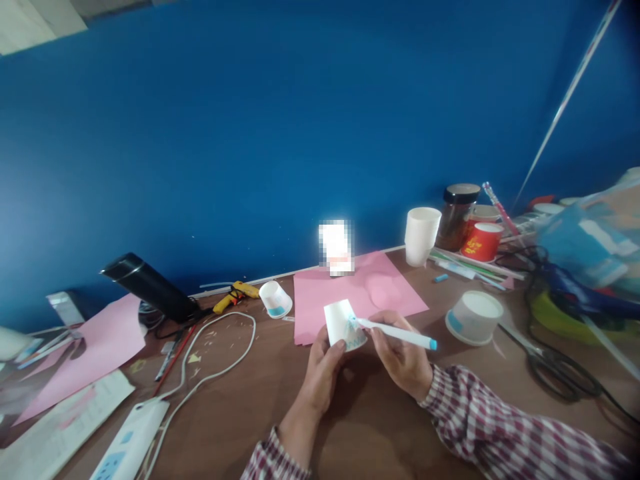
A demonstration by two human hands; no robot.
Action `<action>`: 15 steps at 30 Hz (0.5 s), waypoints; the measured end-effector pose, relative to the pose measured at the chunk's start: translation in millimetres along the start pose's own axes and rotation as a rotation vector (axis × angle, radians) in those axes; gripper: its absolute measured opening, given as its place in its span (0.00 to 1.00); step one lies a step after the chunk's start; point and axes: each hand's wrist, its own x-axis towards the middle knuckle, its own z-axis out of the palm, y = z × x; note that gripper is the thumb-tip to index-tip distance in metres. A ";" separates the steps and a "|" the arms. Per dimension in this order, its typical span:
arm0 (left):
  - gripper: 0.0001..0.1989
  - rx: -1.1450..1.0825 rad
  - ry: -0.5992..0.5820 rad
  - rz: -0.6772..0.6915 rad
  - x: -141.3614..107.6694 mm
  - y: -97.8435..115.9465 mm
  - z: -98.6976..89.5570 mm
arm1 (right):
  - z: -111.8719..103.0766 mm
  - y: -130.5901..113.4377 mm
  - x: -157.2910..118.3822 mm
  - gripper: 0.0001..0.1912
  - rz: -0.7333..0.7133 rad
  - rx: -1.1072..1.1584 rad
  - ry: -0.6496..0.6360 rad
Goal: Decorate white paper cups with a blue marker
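My left hand point(324, 373) grips a white paper cup point(339, 319), tilted over the near edge of the pink paper point(310, 293). Blue zigzag marks run along one end of the cup, with more blue marks on its side. In my right hand point(400, 357) is a white marker point(403, 333) with a blue end, its tip at the cup's side. A small blue marker cap point(441, 278) lies to the right. Another white cup with a blue band point(275, 299) rests behind and to the left. A wider paper bowl point(474, 318) sits to the right of my right hand.
Scissors point(555, 367) lie at the right, near a stack of white cups point(423, 235), a red cup point(483, 242) and a dark jar point(457, 217). At the left are a black cylinder point(150, 287), a yellow glue gun point(235, 295), a looped white cable point(253, 333) and a power strip point(131, 440).
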 end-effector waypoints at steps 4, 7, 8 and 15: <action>0.22 -0.004 -0.002 -0.002 0.2 0.6 0.5 | -0.7 -3.5 1.0 0.04 -0.011 -0.030 -0.008; 0.23 0.006 -0.009 -0.008 0.3 1.2 1.2 | 0.1 -3.5 0.2 0.04 -0.009 -0.017 -0.015; 0.23 0.014 -0.012 -0.009 0.3 1.2 1.2 | 0.3 -3.2 -0.1 0.04 -0.010 -0.011 -0.017; 0.23 0.024 -0.007 -0.021 -1.0 1.0 0.8 | 0.7 -0.6 -1.4 0.04 0.003 0.011 -0.038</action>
